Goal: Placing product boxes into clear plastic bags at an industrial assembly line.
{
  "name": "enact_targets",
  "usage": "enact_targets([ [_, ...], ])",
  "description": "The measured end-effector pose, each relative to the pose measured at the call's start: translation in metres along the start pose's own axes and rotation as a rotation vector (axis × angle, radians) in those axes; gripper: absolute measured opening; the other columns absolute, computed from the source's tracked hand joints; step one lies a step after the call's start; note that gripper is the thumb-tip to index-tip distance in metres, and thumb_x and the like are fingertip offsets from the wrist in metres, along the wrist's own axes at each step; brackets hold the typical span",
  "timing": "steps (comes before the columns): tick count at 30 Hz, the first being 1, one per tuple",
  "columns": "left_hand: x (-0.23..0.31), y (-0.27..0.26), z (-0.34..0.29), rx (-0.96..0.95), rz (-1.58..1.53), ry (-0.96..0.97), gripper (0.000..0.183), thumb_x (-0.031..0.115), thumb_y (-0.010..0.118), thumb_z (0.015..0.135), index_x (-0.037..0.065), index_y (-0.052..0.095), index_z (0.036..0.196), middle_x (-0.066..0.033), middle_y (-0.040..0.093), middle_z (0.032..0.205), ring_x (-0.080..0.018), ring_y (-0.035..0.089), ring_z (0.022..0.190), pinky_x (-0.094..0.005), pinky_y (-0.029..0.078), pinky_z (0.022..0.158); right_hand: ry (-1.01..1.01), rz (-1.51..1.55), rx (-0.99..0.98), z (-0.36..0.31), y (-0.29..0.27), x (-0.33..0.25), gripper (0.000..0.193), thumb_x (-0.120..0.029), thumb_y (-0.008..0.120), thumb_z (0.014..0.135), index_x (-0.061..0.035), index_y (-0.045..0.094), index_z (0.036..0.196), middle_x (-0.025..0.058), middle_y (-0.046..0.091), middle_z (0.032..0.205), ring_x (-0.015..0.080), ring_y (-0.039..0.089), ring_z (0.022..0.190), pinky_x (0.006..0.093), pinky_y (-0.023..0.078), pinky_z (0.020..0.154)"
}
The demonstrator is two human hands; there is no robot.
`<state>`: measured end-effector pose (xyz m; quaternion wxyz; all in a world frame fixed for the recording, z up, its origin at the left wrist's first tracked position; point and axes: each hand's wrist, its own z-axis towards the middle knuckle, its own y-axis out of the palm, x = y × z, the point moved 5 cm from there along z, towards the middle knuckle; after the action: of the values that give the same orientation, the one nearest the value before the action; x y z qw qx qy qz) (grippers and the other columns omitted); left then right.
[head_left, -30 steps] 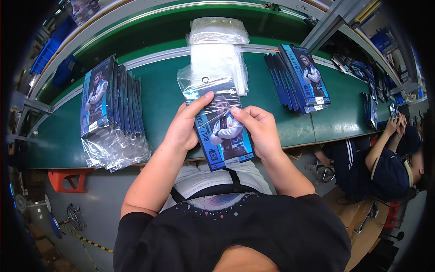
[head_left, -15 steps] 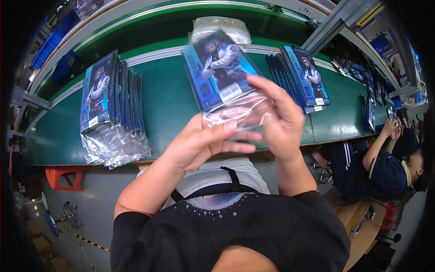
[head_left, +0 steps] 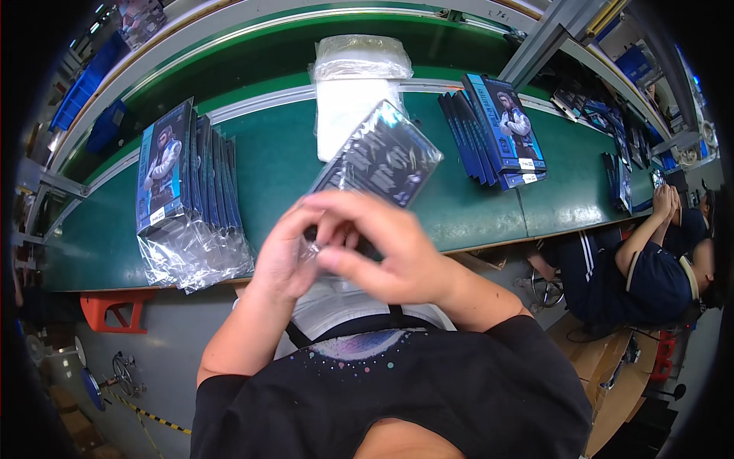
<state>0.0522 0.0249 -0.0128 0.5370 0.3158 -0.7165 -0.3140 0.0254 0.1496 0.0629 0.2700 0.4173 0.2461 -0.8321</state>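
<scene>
A flat boxed product in a clear plastic bag [head_left: 386, 157] is tilted above the green table, its dark, text-covered face up. At its near end, my left hand [head_left: 279, 249] is closed around the bag and the box's lower corner. My right hand [head_left: 390, 249] reaches over from the right, fingers and thumb curled in at the bag's near end; it is slightly blurred. Between the hands, the box's lower part is mostly hidden. Left of my hands leans a row of bagged boxes [head_left: 164, 164]. Several similar blue boxes [head_left: 501, 126] without visible loose bag ends stand to the right.
Behind my hands lie a white sheet-like stack [head_left: 348, 115] and a bundle of clear bags [head_left: 363, 57]. A metal post [head_left: 554, 42] rises at the far right. A co-worker [head_left: 634, 252] sits at the right. A red stool [head_left: 115, 310] stands under the table's left end.
The box has turned from its picture face to its dark back and come lower. My right hand has moved left across it, closer to my left hand. The white stack is now uncovered.
</scene>
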Motion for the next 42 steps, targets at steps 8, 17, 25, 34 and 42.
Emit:
enact_targets([
  [8,0.040,-0.001,-0.035,0.185,0.239,0.028,0.042,-0.006,0.050,0.067,-0.009,0.057,0.108,-0.0156,0.065,0.099,-0.0223,0.064,0.084,-0.0313,0.053,0.079,0.190,-0.259,0.359,-0.002,-0.080,0.042,0.015,-0.012,0.060,0.090,0.0016,0.062,0.096,0.0074,0.060,0.085,0.0158,0.055,0.075,0.0273,0.045,0.069],
  [17,0.154,0.042,-0.100,0.688,1.135,1.263,0.042,-0.005,0.058,0.077,-0.007,0.056,0.119,-0.0126,0.062,0.105,-0.0194,0.062,0.089,-0.0287,0.046,0.086,0.372,0.173,0.477,-0.015,-0.083,0.057,0.016,-0.017,0.059,0.092,-0.0004,0.062,0.091,0.0020,0.059,0.079,0.0081,0.054,0.070,0.0219,0.045,0.066],
  [25,0.157,0.000,-0.067,1.015,2.255,0.892,0.046,0.025,0.060,0.081,0.005,0.056,0.122,-0.0140,0.052,0.128,-0.0320,0.045,0.123,-0.0449,0.030,0.105,0.352,0.093,0.438,-0.018,-0.093,0.040,0.016,-0.015,0.061,0.091,0.0006,0.063,0.093,0.0032,0.061,0.081,0.0089,0.055,0.072,0.0225,0.046,0.068],
  [34,0.104,0.073,-0.046,0.380,2.018,1.365,0.020,0.005,0.066,0.077,0.002,0.067,0.097,-0.0119,0.061,0.108,-0.0303,0.055,0.105,-0.0414,0.042,0.092,0.171,-1.077,0.777,-0.008,-0.188,-0.007,0.061,-0.045,0.075,0.074,-0.0004,0.060,0.113,0.0188,0.058,0.112,0.0266,0.056,0.102,0.0358,0.044,0.088],
  [42,0.016,0.010,0.065,-0.022,2.131,0.992,0.018,0.001,0.060,0.076,0.008,0.069,0.091,-0.0057,0.062,0.103,-0.0251,0.056,0.101,-0.0402,0.041,0.089,0.502,-1.187,0.595,-0.017,-0.202,0.035,0.084,-0.047,0.076,0.064,-0.0049,0.048,0.131,0.0218,0.052,0.118,0.0322,0.055,0.106,0.0440,0.042,0.093],
])
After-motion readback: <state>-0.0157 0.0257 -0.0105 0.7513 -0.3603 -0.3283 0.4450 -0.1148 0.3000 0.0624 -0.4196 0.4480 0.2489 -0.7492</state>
